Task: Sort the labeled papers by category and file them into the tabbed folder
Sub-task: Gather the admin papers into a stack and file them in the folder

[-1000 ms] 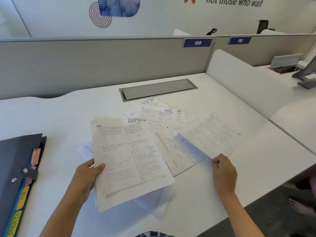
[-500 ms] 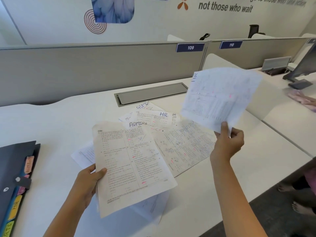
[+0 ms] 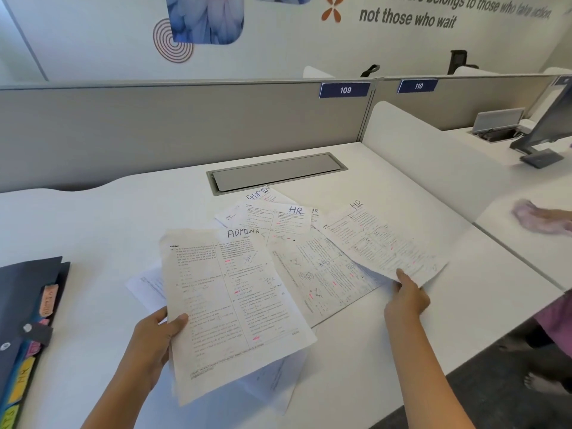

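Note:
Printed papers with handwritten labels lie fanned out on the white desk (image 3: 93,230). My left hand (image 3: 154,345) grips the left edge of a sheet labeled ADMIN (image 3: 229,305), lifted slightly above other sheets. My right hand (image 3: 405,297) pinches the near edge of a sheet labeled HR (image 3: 380,239), which lies low over the spread at the right. More sheets labeled HR (image 3: 278,216) and ADMIN (image 3: 263,193) lie behind. The dark blue tabbed folder (image 3: 24,292) lies at the left edge, with coloured tabs showing, one reading HR.
A grey cable hatch (image 3: 275,171) is set into the desk behind the papers. A grey partition (image 3: 154,128) closes the back. A white divider (image 3: 433,159) bounds the right side; beyond it another person's hand (image 3: 544,219) and a monitor stand (image 3: 541,156) are seen.
My right hand raised the HR sheet up in the air, flipped it, and has now lowered it face up at the right of the spread. My left hand keeps holding the ADMIN sheet.

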### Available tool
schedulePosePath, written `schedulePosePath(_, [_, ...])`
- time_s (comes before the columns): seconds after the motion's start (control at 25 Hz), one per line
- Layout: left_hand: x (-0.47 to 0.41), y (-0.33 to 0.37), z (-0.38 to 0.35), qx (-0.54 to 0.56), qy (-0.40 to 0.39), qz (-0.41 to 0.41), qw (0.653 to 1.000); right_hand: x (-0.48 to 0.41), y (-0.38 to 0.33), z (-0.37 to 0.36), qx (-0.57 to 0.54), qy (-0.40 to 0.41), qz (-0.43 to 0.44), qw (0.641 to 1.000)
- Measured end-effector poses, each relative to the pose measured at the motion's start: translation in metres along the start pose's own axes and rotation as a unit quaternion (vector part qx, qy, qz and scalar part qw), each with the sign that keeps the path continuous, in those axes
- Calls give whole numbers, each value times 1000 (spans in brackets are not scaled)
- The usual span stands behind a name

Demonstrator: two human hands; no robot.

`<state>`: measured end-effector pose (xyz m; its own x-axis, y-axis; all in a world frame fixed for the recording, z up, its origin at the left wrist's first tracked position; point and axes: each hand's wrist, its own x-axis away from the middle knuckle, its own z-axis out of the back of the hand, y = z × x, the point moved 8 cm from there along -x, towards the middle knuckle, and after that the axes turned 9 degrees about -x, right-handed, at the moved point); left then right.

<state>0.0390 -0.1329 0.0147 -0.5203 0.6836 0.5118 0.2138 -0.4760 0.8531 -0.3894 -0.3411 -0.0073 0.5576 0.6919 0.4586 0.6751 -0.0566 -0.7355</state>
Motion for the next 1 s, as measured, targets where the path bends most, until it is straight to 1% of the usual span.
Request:
schedulePosePath(0.04, [0, 0, -1, 1, 1, 1, 1000, 5, 2, -11, 2, -59, -8, 998])
schedulePosePath(0.08, [0, 0, -2, 2, 2, 1, 1000, 11, 7, -19, 55, -107, -11, 993])
schedulePosePath(0.12, [1, 0, -2, 2, 3, 1, 1000, 21, 13, -25, 152, -148, -2, 977])
schedulePosePath(0.16, [1, 0, -2, 3, 4, 1, 1000, 31, 22, -29, 272, -181, 16, 945])
schedulePosePath(0.2, [1, 0, 0, 2, 8, 2, 1000, 43, 32, -33, 382, -209, 42, 899])
schedulePosePath(0.24, [1, 0, 1, 3, 11, 3, 1000, 58, 43, -37, 468, -240, 75, 847])
schedulePosePath(0.32, [1, 0, 6, 6, 17, 4, 1000, 88, 66, -47, 578, -307, 110, 748])
schedulePosePath(0.36, [1, 0, 8, 8, 19, 6, 1000, 100, 76, -53, 628, -328, 130, 693])
schedulePosePath(0.44, [2, -1, 13, 10, 24, 7, 1000, 116, 95, -59, 727, -346, 163, 570])
schedulePosePath(0.48, [3, -1, 16, 11, 29, 8, 999, 120, 105, -59, 759, -353, 165, 522])
schedulePosePath(0.52, [3, -2, 20, 13, 34, 10, 999, 125, 112, -59, 778, -360, 161, 489])
schedulePosePath(0.56, [3, -4, 23, 17, 39, 12, 999, 129, 117, -58, 788, -365, 160, 469])
schedulePosePath(0.64, [2, -8, 27, 23, 44, 18, 999, 139, 120, -60, 793, -365, 185, 452])
schedulePosePath(0.72, [2, -10, 28, 26, 46, 23, 998, 147, 118, -63, 790, -360, 231, 440])
schedulePosePath(0.8, [3, -10, 28, 28, 47, 26, 998, 153, 119, -64, 788, -357, 273, 421])
schedulePosePath(0.84, [4, -10, 28, 27, 47, 26, 998, 155, 117, -65, 781, -358, 292, 421])
schedulePosePath(0.88, [4, -11, 29, 27, 47, 26, 998, 158, 114, -66, 762, -364, 309, 437])
schedulePosePath(0.96, [4, -11, 30, 26, 48, 24, 998, 165, 98, -71, 701, -380, 331, 505])
schedulePosePath(1.0, [4, -12, 31, 26, 48, 24, 998, 169, 88, -74, 680, -379, 341, 527])
